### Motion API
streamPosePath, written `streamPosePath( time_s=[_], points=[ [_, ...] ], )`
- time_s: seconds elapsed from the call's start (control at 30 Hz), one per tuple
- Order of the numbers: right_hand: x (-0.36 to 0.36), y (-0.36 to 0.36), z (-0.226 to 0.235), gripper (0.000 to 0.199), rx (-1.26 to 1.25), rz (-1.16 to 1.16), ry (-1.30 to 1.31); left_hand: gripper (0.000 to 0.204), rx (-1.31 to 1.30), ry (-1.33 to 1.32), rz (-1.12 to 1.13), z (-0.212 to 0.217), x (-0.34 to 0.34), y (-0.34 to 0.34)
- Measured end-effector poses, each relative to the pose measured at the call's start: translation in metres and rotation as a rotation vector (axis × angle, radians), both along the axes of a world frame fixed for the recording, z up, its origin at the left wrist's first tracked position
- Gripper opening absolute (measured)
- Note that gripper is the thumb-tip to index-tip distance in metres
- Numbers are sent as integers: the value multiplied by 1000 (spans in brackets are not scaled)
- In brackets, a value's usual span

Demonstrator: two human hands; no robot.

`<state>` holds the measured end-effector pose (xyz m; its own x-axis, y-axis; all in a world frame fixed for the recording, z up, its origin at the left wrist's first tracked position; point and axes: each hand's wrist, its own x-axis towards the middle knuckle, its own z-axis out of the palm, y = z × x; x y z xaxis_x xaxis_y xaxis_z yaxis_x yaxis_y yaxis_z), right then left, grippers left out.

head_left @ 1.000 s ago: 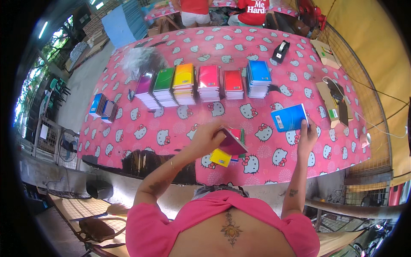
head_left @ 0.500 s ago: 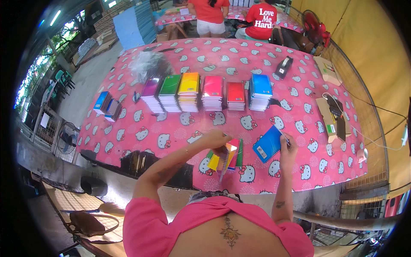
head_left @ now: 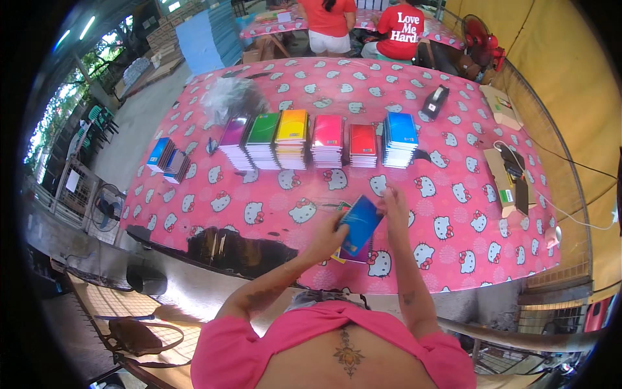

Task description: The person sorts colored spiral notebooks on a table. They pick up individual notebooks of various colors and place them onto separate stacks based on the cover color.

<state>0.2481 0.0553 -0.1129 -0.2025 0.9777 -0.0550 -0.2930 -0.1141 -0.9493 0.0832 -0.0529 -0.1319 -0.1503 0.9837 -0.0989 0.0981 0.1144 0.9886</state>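
My left hand (head_left: 328, 240) is closed on a blue spiral notebook (head_left: 363, 223), thumb across its cover, in front of me near the table's front edge. Edges of yellow, green and purple notebooks peek out beneath it. Just off its right edge is my right hand (head_left: 395, 211), slightly blurred, fingers apart with nothing seen in them. Beyond my hands stands a row of notebook stacks: purple (head_left: 234, 134), green (head_left: 264, 131), yellow (head_left: 291, 126), pink (head_left: 327, 131), red (head_left: 363, 140) and blue (head_left: 400, 129).
Small blue-covered notebooks (head_left: 159, 153) lie at the left. Clear plastic (head_left: 232, 98) is bunched behind the stacks. A black tape dispenser (head_left: 435, 102), an open carton (head_left: 502, 185) and a tape roll (head_left: 552, 237) are on the right. Two people in red work at a farther table.
The blue notebook has moved left from my right hand onto the other notebooks, where my left hand now grips it. My right hand has come inward and released it.
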Motion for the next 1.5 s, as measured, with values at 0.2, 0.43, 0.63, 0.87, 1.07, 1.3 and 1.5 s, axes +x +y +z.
streamPosePath(
  time_s=[0.2,0.43,0.63,0.87,1.07,1.3,1.5],
  points=[
    [-68,125,-59,52,929,-208,-818,57,202,797,138,-45,-20,4],
    [-96,158,-70,46,1020,-97,-1383,51,409,947,725,26,-261,87],
    [-79,138,-30,25,974,-429,-783,52,-34,1035,706,26,-432,82],
    [9,49,-50,20,282,21,-41,23,339,1096,962,52,-380,83],
    [18,8,-74,24,476,388,-111,20,811,910,240,142,-192,67],
    [40,2,-118,41,417,203,-388,29,304,967,-685,47,-22,77],
    [13,-63,-106,47,-407,-104,-37,52,4,237,107,-82,-39,41]
  ],
)
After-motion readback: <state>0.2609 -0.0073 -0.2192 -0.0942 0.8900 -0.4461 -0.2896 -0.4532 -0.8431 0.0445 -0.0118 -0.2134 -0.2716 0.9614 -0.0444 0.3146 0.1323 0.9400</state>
